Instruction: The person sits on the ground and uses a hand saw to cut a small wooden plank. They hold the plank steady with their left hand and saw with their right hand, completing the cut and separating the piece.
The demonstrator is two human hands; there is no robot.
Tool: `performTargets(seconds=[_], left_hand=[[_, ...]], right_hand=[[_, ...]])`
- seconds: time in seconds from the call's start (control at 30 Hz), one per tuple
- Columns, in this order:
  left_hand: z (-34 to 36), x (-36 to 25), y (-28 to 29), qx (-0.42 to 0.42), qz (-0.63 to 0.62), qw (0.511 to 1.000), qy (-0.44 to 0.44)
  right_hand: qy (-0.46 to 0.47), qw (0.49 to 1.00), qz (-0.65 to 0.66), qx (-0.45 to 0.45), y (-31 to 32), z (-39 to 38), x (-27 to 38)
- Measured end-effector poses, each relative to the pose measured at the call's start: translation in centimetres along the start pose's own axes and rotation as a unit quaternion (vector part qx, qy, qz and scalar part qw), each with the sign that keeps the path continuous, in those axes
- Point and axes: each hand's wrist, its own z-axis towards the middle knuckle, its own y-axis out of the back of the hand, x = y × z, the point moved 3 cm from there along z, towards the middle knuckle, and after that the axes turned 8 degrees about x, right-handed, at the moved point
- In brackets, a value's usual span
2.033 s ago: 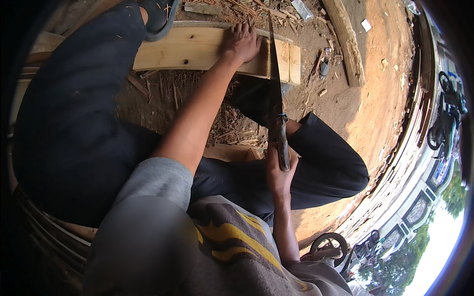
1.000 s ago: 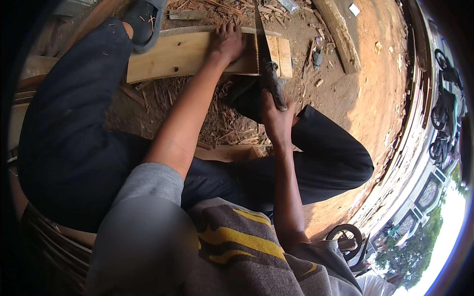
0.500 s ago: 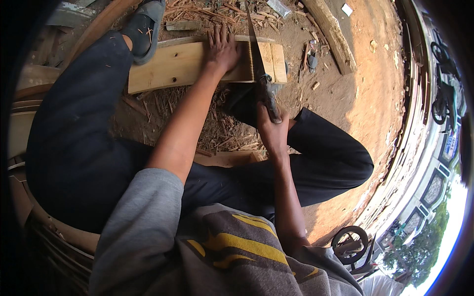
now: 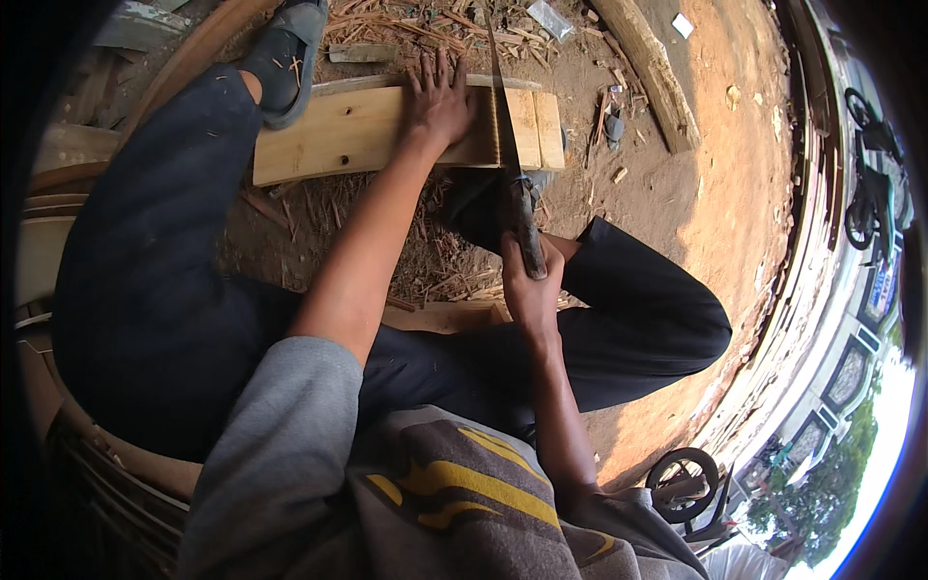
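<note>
left hand (image 4: 437, 101) spread flat, pressing down the pale wooden plank (image 4: 358, 130) on the far ground, likely to steady it. right hand (image 4: 527, 285) wrapped tight round handle of handsaw (image 4: 505, 145), blade crossing plank just right of the fingers, near its right end. sandal (image 4: 285, 58) at plank's left.

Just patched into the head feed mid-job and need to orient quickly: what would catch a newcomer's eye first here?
Top centre, a pale wooden plank lies across the dirt, pinned by the left hand spread flat on it. Just right of that hand, a handsaw stands on the plank, its blade running up the picture, with the right hand gripping its handle near the middle of the view. A sandalled foot rests by the plank's upper left, among wood scraps.
</note>
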Motion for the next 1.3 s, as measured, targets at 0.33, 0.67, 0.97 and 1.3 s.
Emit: performTargets(seconds=[0.33,0.67,0.97,1.3], left_hand=[[-0.1,-0.3,0.8,0.054,-0.064,0.996,-0.013],[-0.2,-0.5,0.9,0.035,-0.057,0.998,-0.011],[-0.1,-0.4,1.1,0.03,-0.073,0.997,-0.013],[0.1,0.0,0.2,0.04,-0.085,0.996,0.001]], right_hand=[[-0.021,0.999,0.02,-0.013,0.4,0.0,-0.5],[-0.013,1.0,0.009,-0.02,0.9,-1.4,-0.8],[-0.02,1.0,0.009,-0.006,1.0,-0.9,-0.3],[-0.01,0.999,0.043,0.01,0.3,2.8,0.9]])
